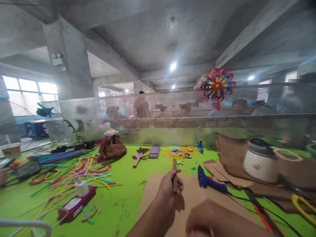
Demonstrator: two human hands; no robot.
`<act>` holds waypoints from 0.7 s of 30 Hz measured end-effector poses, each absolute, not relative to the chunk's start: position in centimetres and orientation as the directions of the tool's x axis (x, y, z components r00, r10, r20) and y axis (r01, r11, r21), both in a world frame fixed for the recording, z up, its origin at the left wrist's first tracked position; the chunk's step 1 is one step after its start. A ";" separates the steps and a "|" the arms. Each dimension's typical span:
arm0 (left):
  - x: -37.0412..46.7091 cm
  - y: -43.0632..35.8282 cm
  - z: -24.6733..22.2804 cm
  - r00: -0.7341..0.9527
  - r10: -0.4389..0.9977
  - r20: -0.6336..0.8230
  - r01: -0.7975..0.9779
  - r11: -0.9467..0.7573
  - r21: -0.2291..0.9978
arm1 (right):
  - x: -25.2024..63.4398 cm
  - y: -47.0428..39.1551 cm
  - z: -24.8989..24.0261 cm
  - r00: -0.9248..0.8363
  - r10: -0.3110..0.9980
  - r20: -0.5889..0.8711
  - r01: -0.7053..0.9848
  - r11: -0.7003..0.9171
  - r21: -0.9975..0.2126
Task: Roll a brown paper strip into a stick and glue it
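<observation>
My left hand (170, 184) is closed round a narrow piece of brown cardboard (175, 179), whose upper end sticks up past the fingers. Below it, a thin yellowish strand (180, 217) runs down toward the bottom edge. My right hand (204, 219) is low in the picture, right of the strand; it looks curled, but motion blurs its fingers and I cannot see what they hold. Both hands are over a flat brown sheet (153, 194). Just beyond the right hand lies a blue glue gun (209, 181), its nozzle pointing away from me.
Colourful pipe cleaners (84, 168) and a purple power strip (76, 205) lie left on the green table (118, 204). Farther back are a brown furry bag (112, 148), a small brown figure (139, 156) and paper scraps (182, 153). At right stand a white pot (260, 161) and yellow-handled scissors (302, 204).
</observation>
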State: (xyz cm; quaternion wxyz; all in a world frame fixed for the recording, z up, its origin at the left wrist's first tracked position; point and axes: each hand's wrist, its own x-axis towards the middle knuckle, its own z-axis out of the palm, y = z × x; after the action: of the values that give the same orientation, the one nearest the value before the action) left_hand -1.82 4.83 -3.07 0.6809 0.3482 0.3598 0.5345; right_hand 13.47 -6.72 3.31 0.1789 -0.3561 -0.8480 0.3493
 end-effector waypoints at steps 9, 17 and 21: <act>-1.6 4.5 -3.5 0.215 0.972 -0.095 -0.422 0.180 0.889 | 14.7 3.1 -2.1 -0.244 0.955 0.169 0.311 0.242 -0.919; -1.3 4.7 -3.9 0.231 0.970 -0.075 -0.407 0.166 0.898 | 13.4 2.7 -6.1 -0.252 0.965 0.078 0.178 0.125 -0.976; -1.2 4.4 -3.8 0.258 0.965 -0.054 -0.383 0.153 0.911 | 13.7 2.4 -6.0 -0.228 0.969 0.095 0.199 0.142 -0.970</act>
State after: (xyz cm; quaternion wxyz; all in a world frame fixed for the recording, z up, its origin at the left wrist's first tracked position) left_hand -1.23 4.38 -3.82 0.6745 0.4170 0.3486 0.4996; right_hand 13.72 2.37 -5.98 0.4152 -0.4623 -0.6315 0.4638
